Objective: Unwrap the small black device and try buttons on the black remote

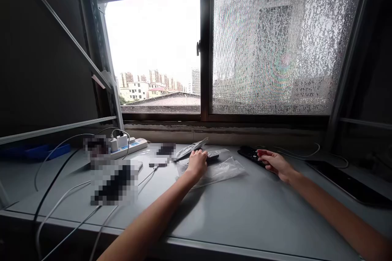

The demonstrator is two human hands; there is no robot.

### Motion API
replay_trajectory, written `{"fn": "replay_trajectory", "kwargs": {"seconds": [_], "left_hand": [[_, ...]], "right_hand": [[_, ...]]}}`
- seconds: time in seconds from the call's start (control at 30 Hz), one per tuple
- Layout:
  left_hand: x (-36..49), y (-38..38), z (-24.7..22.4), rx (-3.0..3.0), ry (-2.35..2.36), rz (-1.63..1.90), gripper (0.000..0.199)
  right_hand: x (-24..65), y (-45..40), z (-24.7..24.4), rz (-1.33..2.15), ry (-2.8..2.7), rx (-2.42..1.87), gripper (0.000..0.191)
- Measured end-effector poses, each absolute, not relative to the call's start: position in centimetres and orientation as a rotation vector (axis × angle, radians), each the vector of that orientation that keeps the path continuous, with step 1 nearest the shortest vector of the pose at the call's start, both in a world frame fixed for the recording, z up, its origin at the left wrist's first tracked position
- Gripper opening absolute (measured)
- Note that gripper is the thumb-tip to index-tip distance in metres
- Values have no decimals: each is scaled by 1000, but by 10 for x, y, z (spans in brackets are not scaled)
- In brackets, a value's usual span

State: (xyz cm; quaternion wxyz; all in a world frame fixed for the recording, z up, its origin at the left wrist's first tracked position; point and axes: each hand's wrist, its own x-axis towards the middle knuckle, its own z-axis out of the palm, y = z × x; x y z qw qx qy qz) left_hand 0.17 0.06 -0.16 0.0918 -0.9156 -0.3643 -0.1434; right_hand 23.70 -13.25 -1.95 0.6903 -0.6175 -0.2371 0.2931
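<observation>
A black remote control (251, 154) with light buttons lies slanted on the grey desk. My right hand (278, 164) is over its near part, with curled fingers closed around its edge; the palm hides some of it. In the middle of the desk, my left hand (197, 163) is closed on a crumpled clear plastic bag (228, 170). Dark slim objects show on both sides of this hand, one of them a dark bar (212, 158) on the right. What lies directly under the left fingers is hidden.
To the right lies a dark flat tablet-like device (349, 181). A white power strip (130, 148) with plugs stands at the back left, its cables crossing the front edge. Blurred items lie nearby. Beyond is a blue tray (45, 151). A window (205, 53) rises behind.
</observation>
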Motion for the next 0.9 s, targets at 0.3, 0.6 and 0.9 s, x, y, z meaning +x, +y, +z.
{"fn": "replay_trajectory", "kwargs": {"seconds": [0.3,0.6,0.9], "left_hand": [[1,1,-2,-2717,-1076,-433,28],[5,1,-9,-2695,-1161,-454,30],[6,0,-15,-2696,-1292,-469,42]], "right_hand": [[234,-134,-18,637,-537,-1395,21],[234,-134,-18,646,-534,-1401,21],[239,-132,-22,654,-567,-1383,23]]}}
